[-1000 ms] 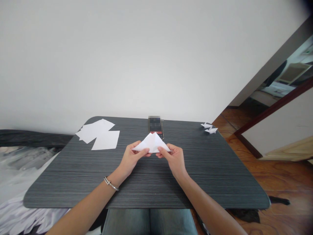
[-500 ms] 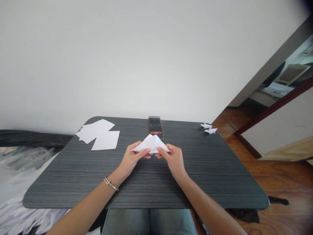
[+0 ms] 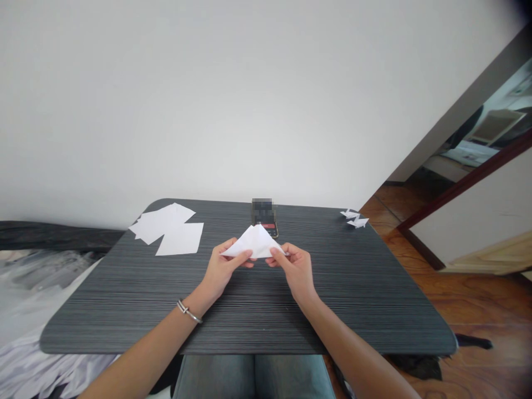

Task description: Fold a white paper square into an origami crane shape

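Dark wood-grain worktop (image 3: 332, 299). Far left corner: loose white paper squares (image 3: 178, 238), overlapping. Far right corner: two small folded paper birds (image 3: 354, 218). Far edge, centre: phone (image 3: 268, 229), upper part blurred. Mid-worktop, just in front of the phone: white folded paper triangle (image 3: 254, 243), held up off the surface. Left hand (image 3: 224, 270) and right hand (image 3: 296, 270) each pinch one end, thumbs on top. Metal bangle (image 3: 188, 312) on left wrist.

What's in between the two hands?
A folded white paper triangle lies between the left hand and the right hand, and the fingers of both hands pinch its ends. The head camera shows this.
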`<action>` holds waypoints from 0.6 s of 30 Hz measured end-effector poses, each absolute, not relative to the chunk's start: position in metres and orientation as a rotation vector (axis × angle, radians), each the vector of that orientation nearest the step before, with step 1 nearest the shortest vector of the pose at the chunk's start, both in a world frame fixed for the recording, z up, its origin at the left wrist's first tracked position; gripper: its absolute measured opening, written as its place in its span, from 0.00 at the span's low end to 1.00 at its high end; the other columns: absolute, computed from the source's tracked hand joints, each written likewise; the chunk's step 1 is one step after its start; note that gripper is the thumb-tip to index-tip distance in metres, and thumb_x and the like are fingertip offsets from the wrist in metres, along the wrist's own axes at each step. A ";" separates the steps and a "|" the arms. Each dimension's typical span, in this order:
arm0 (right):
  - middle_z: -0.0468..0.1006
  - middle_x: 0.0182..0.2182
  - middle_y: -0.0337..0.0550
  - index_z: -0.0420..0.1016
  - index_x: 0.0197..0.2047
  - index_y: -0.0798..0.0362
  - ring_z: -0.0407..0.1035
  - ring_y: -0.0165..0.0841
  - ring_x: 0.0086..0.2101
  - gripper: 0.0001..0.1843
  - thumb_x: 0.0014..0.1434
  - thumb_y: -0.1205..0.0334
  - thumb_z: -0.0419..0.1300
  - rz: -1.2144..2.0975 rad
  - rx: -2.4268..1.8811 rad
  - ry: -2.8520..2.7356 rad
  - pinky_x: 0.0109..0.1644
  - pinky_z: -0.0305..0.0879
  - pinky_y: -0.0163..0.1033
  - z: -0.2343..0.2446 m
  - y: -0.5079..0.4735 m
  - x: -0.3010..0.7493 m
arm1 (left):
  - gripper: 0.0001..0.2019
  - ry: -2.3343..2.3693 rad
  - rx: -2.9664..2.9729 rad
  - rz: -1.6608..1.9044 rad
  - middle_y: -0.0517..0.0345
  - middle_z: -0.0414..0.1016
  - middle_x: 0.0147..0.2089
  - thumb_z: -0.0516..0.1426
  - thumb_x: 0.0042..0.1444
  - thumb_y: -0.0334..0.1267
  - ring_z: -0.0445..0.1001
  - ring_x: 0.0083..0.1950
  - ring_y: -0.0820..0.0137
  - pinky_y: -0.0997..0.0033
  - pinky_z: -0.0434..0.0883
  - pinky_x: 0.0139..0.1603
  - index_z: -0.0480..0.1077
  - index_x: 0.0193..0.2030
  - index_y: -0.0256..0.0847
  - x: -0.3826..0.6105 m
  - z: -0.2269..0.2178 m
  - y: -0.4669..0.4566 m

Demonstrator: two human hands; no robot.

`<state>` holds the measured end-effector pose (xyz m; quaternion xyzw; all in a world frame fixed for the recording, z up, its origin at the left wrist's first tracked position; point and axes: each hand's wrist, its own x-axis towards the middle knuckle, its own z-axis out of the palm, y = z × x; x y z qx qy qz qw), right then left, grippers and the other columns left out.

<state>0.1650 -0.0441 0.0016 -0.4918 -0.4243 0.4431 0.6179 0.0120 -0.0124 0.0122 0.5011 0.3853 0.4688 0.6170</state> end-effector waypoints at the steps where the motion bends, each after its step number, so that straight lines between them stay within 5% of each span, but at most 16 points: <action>1: 0.76 0.17 0.39 0.70 0.20 0.56 0.70 0.29 0.20 0.12 0.47 0.57 0.63 1.010 -1.127 -0.966 0.26 0.67 0.33 0.002 -0.044 0.165 | 0.10 0.884 1.160 1.092 0.58 0.73 0.28 0.62 0.42 0.36 0.73 0.30 0.70 0.75 0.74 0.28 0.70 0.31 0.32 0.012 0.012 -0.012; 14: 0.75 0.16 0.38 0.70 0.21 0.56 0.69 0.29 0.18 0.12 0.48 0.57 0.62 0.944 -1.119 -0.908 0.25 0.66 0.33 0.008 -0.046 0.164 | 0.10 0.857 1.184 1.160 0.60 0.71 0.27 0.61 0.45 0.36 0.73 0.29 0.72 0.76 0.74 0.27 0.65 0.28 0.33 0.011 0.013 -0.014; 18: 0.74 0.16 0.38 0.70 0.21 0.55 0.69 0.29 0.18 0.12 0.48 0.57 0.62 0.927 -1.122 -0.912 0.25 0.66 0.33 0.006 -0.046 0.164 | 0.18 0.825 1.117 1.185 0.61 0.72 0.29 0.61 0.45 0.36 0.74 0.28 0.72 0.74 0.74 0.27 0.61 0.43 0.38 0.010 0.015 -0.014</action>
